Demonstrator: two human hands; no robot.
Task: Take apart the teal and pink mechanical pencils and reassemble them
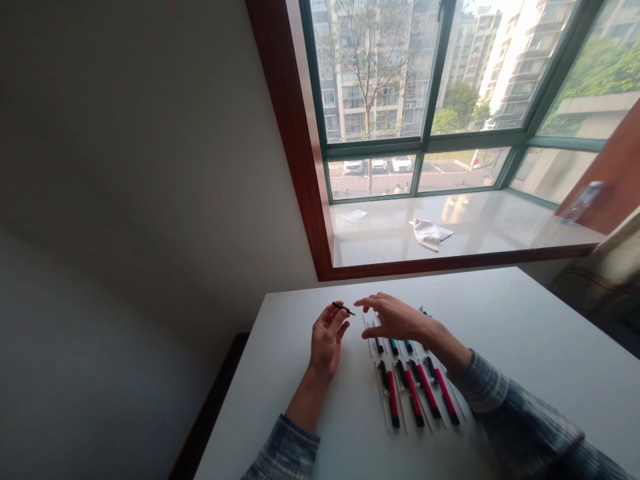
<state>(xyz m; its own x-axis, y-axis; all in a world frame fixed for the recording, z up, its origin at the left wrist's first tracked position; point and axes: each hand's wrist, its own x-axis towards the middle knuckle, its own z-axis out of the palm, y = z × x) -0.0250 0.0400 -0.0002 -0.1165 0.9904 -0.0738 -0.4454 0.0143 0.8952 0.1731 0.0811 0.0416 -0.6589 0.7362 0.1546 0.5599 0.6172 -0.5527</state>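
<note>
My left hand (pixel 326 343) is closed, pinching a short black pen part (pixel 343 308) with a thin pointed tip between thumb and fingers. The tip points toward my right hand (pixel 395 317), which hovers just to the right with fingers apart and nothing visible in them. Under and behind the right hand lie pen parts with black and blue pieces (pixel 394 347), partly hidden by it. Nearer to me is a row of red-and-black pen barrels (pixel 414 398), with small black pieces at their far ends. Thin white refills (pixel 383 397) lie between the barrels.
Everything lies on a white table (pixel 260 400) against a wall (pixel 150 167). Beyond its far edge is a window sill (pixel 380 233) with a crumpled white cloth (pixel 431 235) on it. A curtain (pixel 607 267) hangs at the right.
</note>
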